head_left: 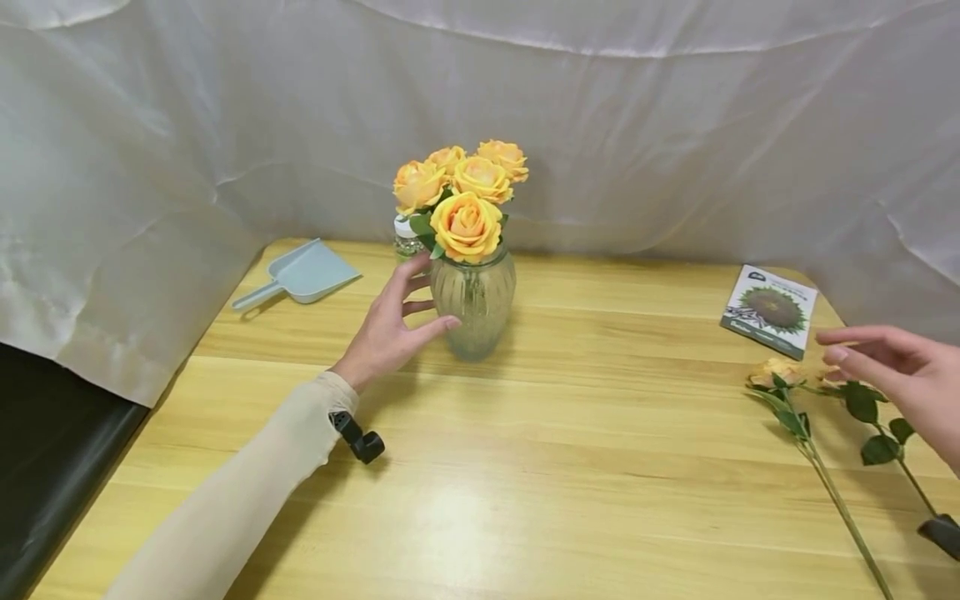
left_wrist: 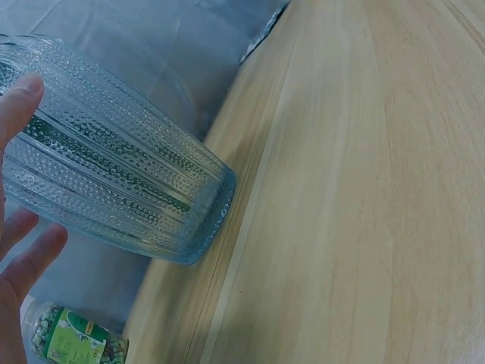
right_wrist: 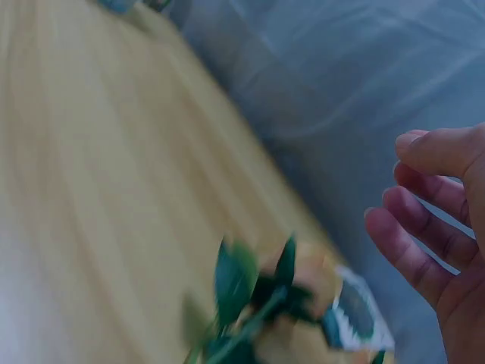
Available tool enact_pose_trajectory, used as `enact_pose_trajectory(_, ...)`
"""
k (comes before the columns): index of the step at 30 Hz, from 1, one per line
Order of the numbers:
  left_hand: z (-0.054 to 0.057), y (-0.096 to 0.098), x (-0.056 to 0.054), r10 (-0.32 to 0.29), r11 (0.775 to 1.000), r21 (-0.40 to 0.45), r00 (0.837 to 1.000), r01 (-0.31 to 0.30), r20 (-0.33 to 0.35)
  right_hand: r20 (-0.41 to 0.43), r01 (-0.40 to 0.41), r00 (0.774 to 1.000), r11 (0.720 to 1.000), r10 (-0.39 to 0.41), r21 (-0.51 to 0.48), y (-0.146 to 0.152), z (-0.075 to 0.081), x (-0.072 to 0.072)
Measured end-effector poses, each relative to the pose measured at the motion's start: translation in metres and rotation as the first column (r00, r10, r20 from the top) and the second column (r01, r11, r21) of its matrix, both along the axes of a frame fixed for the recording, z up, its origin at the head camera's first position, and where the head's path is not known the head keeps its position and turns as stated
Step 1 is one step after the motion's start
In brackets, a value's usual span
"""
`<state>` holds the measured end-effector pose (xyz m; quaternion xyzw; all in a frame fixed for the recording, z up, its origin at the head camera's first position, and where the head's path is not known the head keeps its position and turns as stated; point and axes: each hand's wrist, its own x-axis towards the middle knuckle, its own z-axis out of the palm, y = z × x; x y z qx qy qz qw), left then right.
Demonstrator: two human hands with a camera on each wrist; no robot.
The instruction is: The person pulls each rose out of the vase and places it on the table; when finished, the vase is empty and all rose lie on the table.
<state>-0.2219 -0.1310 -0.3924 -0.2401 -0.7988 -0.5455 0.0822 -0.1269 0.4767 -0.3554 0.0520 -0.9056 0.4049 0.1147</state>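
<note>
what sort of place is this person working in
Probably a makeshift recording booth: pale, shiny fabric hangs behind a yellowish wooden tabletop, and a small black wrist-worn device sits at the cream left sleeve.

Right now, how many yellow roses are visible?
7 roses: five in the glass vase, two on the table, the rightmost mostly behind the right hand; more may be hidden.

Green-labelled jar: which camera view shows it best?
Left wrist: the jar shows its label and contents, though cut off below. The head view shows it smaller, white cap up, partly hidden; in the right wrist view, I cannot make it out.
</note>
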Motion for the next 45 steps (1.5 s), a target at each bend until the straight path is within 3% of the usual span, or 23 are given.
enact_pose_trajectory(10,-0.001,-0.001,0.000,0.003,1.000,0.007,1.000,-0.003,-0.012,-0.006,-0.048,0.999,0.999,0.048,-0.008,-0.061,0.048,-0.033)
enact_pose_trajectory(16,-0.002,0.000,-0.001,0.003,1.000,0.006,1.000,-0.003,-0.011,-0.039,-0.180,0.984,0.971,0.176,-0.155,-0.104,0.060,-0.054)
enact_pose_trajectory(23,-0.002,0.000,-0.001,0.004,1.000,0.002,1.000,-0.004,-0.011,-0.122,-0.279,0.959,0.924,0.255,-0.264,-0.147,0.061,-0.070)
enact_pose_trajectory(32,-0.002,0.000,0.000,0.004,1.000,0.002,1.000,-0.004,-0.007,-0.239,-0.404,0.913,0.802,0.329,-0.439,-0.194,0.062,-0.086)
enact_pose_trajectory(36,-0.003,0.000,0.000,0.002,1.000,0.005,1.000,-0.002,-0.010,-0.261,-0.427,0.903,0.767,0.341,-0.479,-0.212,0.059,-0.090)
enact_pose_trajectory(42,-0.003,0.000,0.000,0.009,1.000,0.003,1.000,-0.009,-0.007,-0.274,-0.454,0.891,0.731,0.363,-0.510,-0.239,0.053,-0.097)
enact_pose_trajectory(45,-0.002,0.000,0.000,0.005,1.000,0.006,1.000,-0.005,-0.004,-0.270,-0.457,0.889,0.738,0.369,-0.497,-0.252,0.049,-0.100)
